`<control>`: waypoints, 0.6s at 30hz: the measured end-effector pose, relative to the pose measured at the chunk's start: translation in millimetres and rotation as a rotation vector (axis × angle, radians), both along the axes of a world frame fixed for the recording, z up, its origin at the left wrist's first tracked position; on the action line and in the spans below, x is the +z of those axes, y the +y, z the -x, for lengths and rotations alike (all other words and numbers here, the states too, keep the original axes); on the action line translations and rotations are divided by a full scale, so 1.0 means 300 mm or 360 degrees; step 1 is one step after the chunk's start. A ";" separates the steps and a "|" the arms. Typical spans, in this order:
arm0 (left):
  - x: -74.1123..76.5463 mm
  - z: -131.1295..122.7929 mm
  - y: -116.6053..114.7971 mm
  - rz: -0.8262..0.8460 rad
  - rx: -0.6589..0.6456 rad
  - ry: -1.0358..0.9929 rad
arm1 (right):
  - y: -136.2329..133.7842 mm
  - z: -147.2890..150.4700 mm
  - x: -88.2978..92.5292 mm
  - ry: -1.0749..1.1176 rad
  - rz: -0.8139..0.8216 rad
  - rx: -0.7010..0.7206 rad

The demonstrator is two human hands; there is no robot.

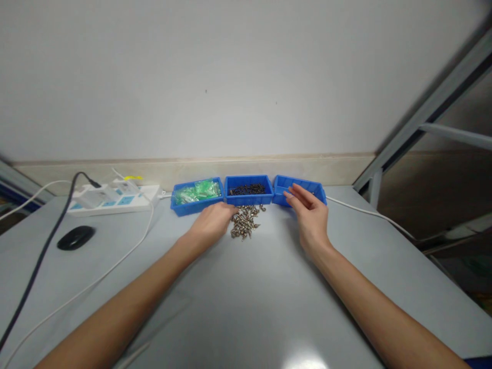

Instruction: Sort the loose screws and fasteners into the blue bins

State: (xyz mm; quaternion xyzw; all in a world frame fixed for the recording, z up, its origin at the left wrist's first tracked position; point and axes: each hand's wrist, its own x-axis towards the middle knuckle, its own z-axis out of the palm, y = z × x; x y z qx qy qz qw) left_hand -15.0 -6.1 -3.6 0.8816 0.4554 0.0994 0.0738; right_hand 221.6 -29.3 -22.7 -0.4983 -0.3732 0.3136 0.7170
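Observation:
A loose pile of small shiny metal screws (245, 221) lies on the grey table before three blue bins. At the pile's left edge my left hand (214, 221) has its fingers curled together; whatever they pinch is hidden. My right hand (313, 220) hovers at the front of the right blue bin (282, 181), thumb and fingers apart, with nothing visible in it. That bin's contents are mostly covered by the hand. Dark screws (248, 189) fill the bottom of the middle blue bin (249, 201). Green and clear plastic packets (198, 190) lie in the left blue bin (194, 207).
A white power strip (130, 204) with plugs stands at the back left. Near it are a black mouse (76, 238), a black cable (46, 248) and a white cable (111, 270). Another white cord (369, 209) runs along the right. The wall (246, 92) rises behind the bins.

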 end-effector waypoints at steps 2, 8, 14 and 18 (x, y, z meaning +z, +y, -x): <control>0.010 -0.006 -0.003 0.0010 0.0046 0.0026 | -0.004 0.009 0.000 -0.0008 -0.0016 0.0074; 0.041 -0.005 -0.003 0.0002 0.0059 0.0130 | -0.026 0.038 0.010 -0.0074 0.0047 0.0245; 0.042 0.001 -0.003 0.0020 0.0040 0.0226 | -0.030 0.043 0.012 -0.0106 0.0058 0.0306; 0.034 -0.001 -0.002 0.0007 0.0016 0.0206 | -0.028 0.047 0.009 -0.0108 0.0048 0.0340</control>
